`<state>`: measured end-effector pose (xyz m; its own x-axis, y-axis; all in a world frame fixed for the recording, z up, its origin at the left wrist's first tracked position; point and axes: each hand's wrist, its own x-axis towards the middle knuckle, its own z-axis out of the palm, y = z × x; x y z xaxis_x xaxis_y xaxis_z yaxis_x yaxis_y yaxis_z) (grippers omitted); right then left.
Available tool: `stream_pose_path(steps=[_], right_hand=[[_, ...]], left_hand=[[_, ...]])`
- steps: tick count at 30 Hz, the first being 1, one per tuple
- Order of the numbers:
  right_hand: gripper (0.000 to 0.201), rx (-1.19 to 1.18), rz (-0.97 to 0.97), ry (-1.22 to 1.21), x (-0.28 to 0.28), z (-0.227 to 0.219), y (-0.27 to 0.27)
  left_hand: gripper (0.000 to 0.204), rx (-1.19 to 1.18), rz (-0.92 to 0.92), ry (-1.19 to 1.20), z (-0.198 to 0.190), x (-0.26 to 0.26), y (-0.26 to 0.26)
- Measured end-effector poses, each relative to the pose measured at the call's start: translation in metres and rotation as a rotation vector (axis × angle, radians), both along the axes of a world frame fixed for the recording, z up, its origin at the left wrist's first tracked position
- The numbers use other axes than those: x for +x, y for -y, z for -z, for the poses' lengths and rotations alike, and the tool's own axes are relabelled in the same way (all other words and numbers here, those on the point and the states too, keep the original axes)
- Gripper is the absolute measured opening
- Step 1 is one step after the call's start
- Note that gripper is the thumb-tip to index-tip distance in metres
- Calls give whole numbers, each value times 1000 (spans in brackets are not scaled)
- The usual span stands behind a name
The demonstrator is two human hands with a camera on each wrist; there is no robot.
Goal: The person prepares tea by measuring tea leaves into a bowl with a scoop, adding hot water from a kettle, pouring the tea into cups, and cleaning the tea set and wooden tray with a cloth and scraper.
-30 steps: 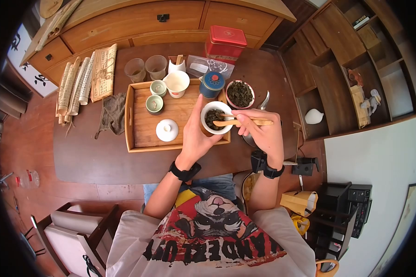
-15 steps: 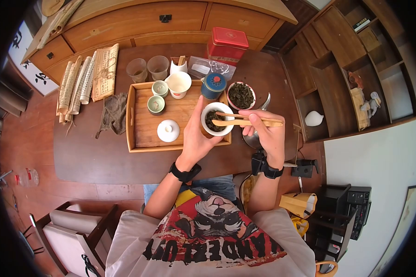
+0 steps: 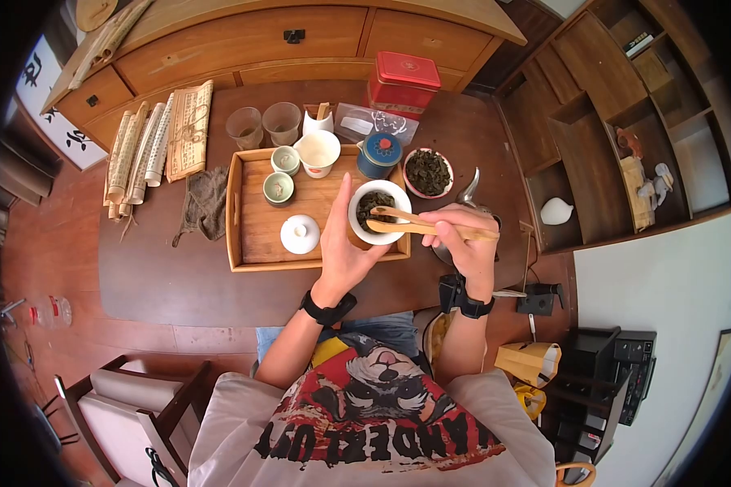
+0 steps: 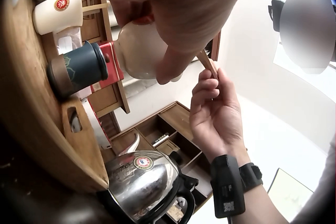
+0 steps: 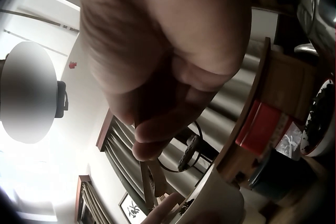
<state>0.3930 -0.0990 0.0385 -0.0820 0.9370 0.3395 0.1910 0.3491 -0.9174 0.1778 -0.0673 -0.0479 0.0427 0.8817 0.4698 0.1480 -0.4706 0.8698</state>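
Note:
In the head view the left hand (image 3: 341, 253) holds a white cup (image 3: 364, 236) of dark leaves above the tray's right part, thumb and fingers around its sides. The right hand (image 3: 469, 247) pinches wooden tongs (image 3: 418, 227), whose tips reach into the cup over the leaves. In the left wrist view the white cup (image 4: 139, 50) is in the left hand (image 4: 184, 11), with the right hand (image 4: 218, 111) beyond it. The right wrist view has the right hand (image 5: 168, 50) above the tongs (image 5: 146, 184) and cup (image 5: 223, 203).
A wooden tray (image 3: 235, 215) bears a white lid (image 3: 300, 234), small green cups (image 3: 278, 188) and a white pitcher (image 3: 317, 152). Behind the held cup are a blue jar (image 3: 379, 156) and a bowl of leaves (image 3: 428, 173). A metal kettle (image 4: 144, 182) stands right of the tray.
The tongs' tips have shifted slightly left and lower within the cup, and the right hand has moved a little. The left hand still holds the cup; the whole view has shifted slightly.

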Motion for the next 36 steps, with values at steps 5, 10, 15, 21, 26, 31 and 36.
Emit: stream_pose_path(steps=[5,10,15,21,26,31,36], right_hand=[[19,21,51,95,-5,-1,1],[20,49,85,76,-9,-1,-2],[21,97,140,189,-11,-5,2],[22,156,146,290,-17,-4,0],[22,21,180,224,-17,14,-4],[22,1,191,264,-17,28,-8],[20,-21,207,262,-26,30,-11]], left_hand=[[124,-13,14,5,-1,-1,1],[126,-28,14,-5,-2,0,0],[128,-124,-16,-13,0,0,1],[127,-135,-18,-138,14,-2,-5],[126,-247,0,-220,26,-2,-9],[126,-258,-12,-227,33,-1,-18],[125,-267,2,-239,34,-2,-21]])
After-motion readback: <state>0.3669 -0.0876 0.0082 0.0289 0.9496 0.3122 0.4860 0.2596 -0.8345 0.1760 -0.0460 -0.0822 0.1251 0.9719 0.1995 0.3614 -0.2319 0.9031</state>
